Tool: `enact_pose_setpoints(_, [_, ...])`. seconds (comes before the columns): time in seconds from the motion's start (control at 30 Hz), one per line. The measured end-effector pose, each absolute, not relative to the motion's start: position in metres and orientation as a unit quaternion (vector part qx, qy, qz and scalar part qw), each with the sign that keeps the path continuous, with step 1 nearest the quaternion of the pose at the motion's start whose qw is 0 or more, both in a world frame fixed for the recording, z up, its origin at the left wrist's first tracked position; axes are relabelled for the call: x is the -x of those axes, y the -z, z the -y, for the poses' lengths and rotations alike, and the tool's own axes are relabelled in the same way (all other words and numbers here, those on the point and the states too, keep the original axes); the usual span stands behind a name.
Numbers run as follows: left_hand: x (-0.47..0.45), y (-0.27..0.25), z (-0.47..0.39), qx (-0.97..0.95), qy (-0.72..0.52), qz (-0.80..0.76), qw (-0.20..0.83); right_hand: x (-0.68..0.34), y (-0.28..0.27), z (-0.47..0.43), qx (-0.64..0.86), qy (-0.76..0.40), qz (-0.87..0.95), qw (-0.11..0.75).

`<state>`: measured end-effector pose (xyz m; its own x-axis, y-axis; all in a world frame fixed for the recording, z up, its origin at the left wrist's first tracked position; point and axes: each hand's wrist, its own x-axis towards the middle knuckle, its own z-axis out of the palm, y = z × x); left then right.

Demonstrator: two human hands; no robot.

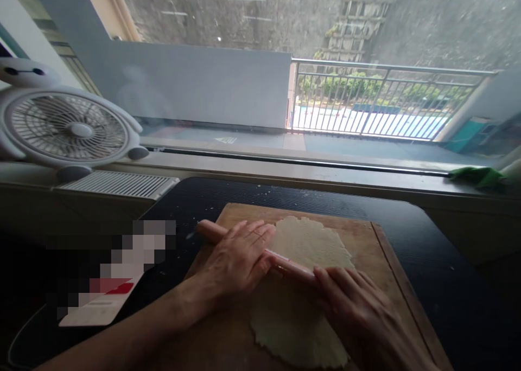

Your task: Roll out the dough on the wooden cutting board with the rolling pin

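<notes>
A pinkish rolling pin (292, 268) lies slantwise across a flat, thin sheet of pale dough (311, 240) with ragged edges. My left hand (242, 257) rests over the pin left of its middle, fingers stretched across it and thumb on the near side. Near the pin's right end, my right hand (362, 300) is closed around it, hiding that end. Dough shows both beyond the pin and on its near side. Under the dough is a wooden board (240, 212), partly covered by my hands and forearms.
The board sits on a black table (195, 194) with white specks. A card or packet (91, 308), partly pixelated, lies at the left. A white fan (77, 129) stands beyond it. Behind the table run a sill (285, 173) and window, with a green cloth (476, 177) at right.
</notes>
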<state>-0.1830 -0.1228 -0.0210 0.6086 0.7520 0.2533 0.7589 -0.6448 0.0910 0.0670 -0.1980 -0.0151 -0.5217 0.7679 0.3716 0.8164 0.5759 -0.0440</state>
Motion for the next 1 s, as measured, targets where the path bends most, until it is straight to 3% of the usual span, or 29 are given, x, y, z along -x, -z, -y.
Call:
enact_pose_setpoints(0.13, [0.208, 0.028, 0.126, 0.873, 0.165, 0.457, 0.042, -0.075, -0.007, 0.179, 0.488, -0.04, 0.863, 0.126])
enact_pose_setpoints(0.3, [0.205, 0.03, 0.139, 0.857, 0.176, 0.481, 0.062, -0.04, -0.014, 0.134, 0.51, -0.08, 0.831, 0.209])
enact_pose_setpoints(0.5, [0.187, 0.023, 0.151, 0.826, 0.196, 0.522, 0.083, -0.013, 0.002, 0.103, 0.618, -0.038, 0.77, 0.156])
enact_pose_setpoints(0.77, [0.174, 0.029, 0.2, 0.826, 0.186, 0.519, 0.119, -0.002, 0.005, 0.194, 0.591, 0.057, 0.78, 0.198])
enact_pose_setpoints(1.0, [0.172, 0.011, 0.191, 0.861, 0.111, 0.495, 0.027, -0.026, 0.008, 0.195, 0.643, 0.088, 0.739, 0.183])
